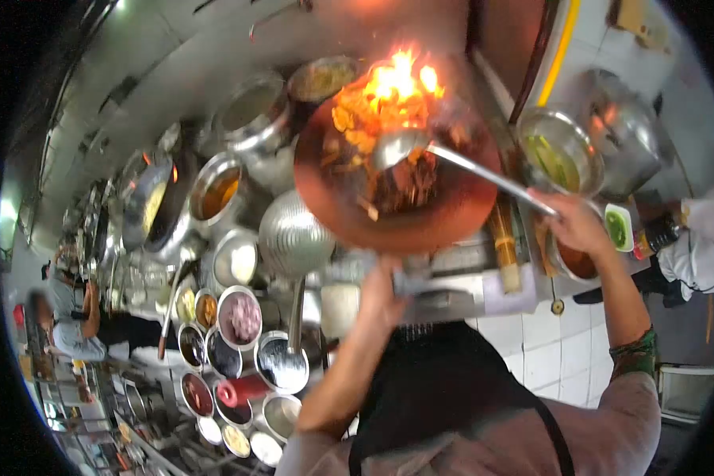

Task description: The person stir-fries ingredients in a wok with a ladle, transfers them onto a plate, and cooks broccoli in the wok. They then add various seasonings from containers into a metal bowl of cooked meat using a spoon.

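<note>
A large wok [460,214] is tilted in front of me, with flames rising from the food [408,178] at its far side. My right hand [567,218] is closed around the long handle of a metal ladle [492,178]. The ladle's bowl is over the food inside the wok. At the wok's near edge, my left hand [382,295] is closed on the wok, the exact grip partly hidden and blurred. A grey cloth [412,283] shows beside that hand. To its left lies a round perforated strainer [293,238] with a long handle.
Several bowls of ingredients, including one of pale pink pieces [240,317], crowd the left counter. Metal pots [254,115] stand behind. A steel bowl with green vegetables [551,155] sits at right, near a dark bottle [654,238]. Another person [75,329] stands far left by another wok [147,202].
</note>
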Demonstrator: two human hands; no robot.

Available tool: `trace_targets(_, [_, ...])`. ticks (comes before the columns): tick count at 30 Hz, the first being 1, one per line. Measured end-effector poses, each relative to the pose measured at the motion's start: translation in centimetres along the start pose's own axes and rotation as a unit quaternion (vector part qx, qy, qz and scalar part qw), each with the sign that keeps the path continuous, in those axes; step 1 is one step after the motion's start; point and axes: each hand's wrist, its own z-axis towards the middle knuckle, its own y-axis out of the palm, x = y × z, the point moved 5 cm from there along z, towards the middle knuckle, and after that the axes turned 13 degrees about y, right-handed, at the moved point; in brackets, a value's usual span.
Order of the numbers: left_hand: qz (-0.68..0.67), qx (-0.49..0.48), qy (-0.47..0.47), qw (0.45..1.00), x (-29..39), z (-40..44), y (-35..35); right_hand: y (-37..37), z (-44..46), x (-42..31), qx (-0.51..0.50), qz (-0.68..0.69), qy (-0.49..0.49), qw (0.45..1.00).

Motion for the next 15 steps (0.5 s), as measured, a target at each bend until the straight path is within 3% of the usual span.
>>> trace_targets(2, [-0.022,0.032,-0.011,0.999,2.2,0.9,1.4,0.1,-1.0,0.6,0.009,0.085,-0.049,0.995])
trace_targets(6, [0.005,-0.026,0.034,0.999,4.0,3.8,3.8,0.5,-2.0,1.0,-0.045,0.160,0.072,0.983])
trace_targets(8, [0.029,0.042,0.009,0.999,3.8,5.2,3.9,1.8,-3.2,0.3,-0.014,0.184,0.087,0.979])
trace_targets(11, [-0.005,0.011,-0.003,1.000,3.7,5.3,3.7,8.1,-6.6,0.7,0.081,0.208,0.069,0.972])
trace_targets(13, [-0.055,-0.020,-0.052,0.997,2.8,7.4,2.3,11.0,-8.1,0.4,0.050,0.204,0.132,0.969])
trace_targets(15, [-0.046,-0.038,-0.080,0.995,2.1,9.0,1.9,11.1,-8.0,1.1,0.039,0.185,0.119,0.975])
